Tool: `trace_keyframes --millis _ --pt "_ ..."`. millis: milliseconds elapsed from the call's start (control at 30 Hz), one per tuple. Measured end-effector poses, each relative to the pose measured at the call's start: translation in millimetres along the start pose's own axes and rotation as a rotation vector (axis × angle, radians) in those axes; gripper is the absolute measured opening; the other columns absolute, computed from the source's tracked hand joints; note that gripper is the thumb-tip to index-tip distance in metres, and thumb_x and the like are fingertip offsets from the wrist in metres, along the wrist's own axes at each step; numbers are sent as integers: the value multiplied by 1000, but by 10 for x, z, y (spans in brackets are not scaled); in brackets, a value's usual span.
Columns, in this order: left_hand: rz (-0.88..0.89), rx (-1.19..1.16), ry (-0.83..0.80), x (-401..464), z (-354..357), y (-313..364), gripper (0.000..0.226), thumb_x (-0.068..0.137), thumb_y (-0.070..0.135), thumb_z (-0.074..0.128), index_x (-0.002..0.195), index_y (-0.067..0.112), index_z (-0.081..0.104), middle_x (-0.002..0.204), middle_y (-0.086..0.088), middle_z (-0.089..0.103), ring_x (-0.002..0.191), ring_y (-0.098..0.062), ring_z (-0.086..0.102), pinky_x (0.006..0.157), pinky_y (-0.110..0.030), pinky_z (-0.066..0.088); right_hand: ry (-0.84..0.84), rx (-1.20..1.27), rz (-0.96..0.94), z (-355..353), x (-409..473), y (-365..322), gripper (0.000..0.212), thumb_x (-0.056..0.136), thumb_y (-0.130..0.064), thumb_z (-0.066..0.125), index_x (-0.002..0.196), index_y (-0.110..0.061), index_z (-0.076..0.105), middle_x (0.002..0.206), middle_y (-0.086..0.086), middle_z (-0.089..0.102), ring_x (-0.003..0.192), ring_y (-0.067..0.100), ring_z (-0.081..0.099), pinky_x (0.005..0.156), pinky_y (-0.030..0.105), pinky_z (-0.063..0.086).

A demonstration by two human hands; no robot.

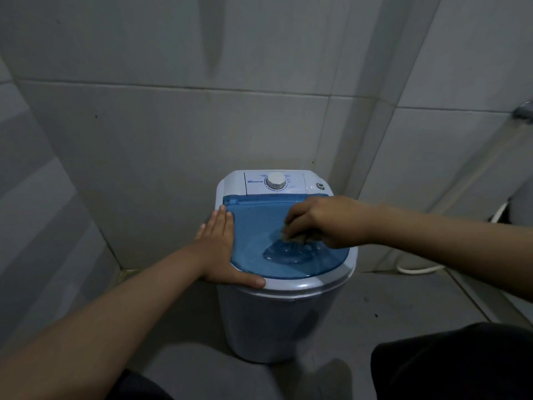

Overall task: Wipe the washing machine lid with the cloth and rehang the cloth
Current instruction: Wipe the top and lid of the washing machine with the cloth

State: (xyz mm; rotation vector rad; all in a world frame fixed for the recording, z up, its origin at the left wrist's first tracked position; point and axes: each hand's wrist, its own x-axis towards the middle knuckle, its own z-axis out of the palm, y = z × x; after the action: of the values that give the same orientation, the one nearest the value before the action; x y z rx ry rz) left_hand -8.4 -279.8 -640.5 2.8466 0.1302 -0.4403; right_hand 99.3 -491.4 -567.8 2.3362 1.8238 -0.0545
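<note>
A small white washing machine [285, 319] stands against the tiled wall, with a translucent blue lid [259, 226] lying closed on top. My right hand [323, 220] presses down on the right part of the lid, fingers curled over a small dull brownish cloth [300, 238] that mostly hides under the palm. My left hand [222, 249] lies flat with fingers together on the machine's left rim, thumb along the front edge. A white dial [276, 180] sits on the control panel behind the lid.
Grey tiled walls [173, 125] meet in a corner right behind the machine. A white hose or cable [418, 268] lies on the floor to the right. A metal fitting [523, 112] sticks out of the right wall. My dark-clothed knee [461, 365] is at lower right.
</note>
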Motion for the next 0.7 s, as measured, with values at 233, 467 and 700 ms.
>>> trace_keyframes --millis 233,467,700 --pt "-10 15 7 20 17 2 164 20 100 30 139 6 -32 149 -11 -40 139 -24 -32 116 -44 -9 118 63 -117 471 191 -324 43 85 -7 59 127 -19 59 138 8 54 122 32 50 99 45 48" --pt "-3 19 18 40 45 -29 157 33 97 42 140 7 -31 149 -11 -39 140 -25 -31 115 -44 -9 116 -22 -228 605 -172 -136 39 84 -7 57 121 -19 62 132 7 59 116 33 56 90 43 55" --pt "-7 21 23 16 18 -2 165 20 101 30 141 6 -30 150 -12 -37 140 -25 -29 115 -44 -9 28 -65 -128 507 -537 65 58 79 -1 32 125 -26 57 137 2 54 121 30 52 84 41 57"
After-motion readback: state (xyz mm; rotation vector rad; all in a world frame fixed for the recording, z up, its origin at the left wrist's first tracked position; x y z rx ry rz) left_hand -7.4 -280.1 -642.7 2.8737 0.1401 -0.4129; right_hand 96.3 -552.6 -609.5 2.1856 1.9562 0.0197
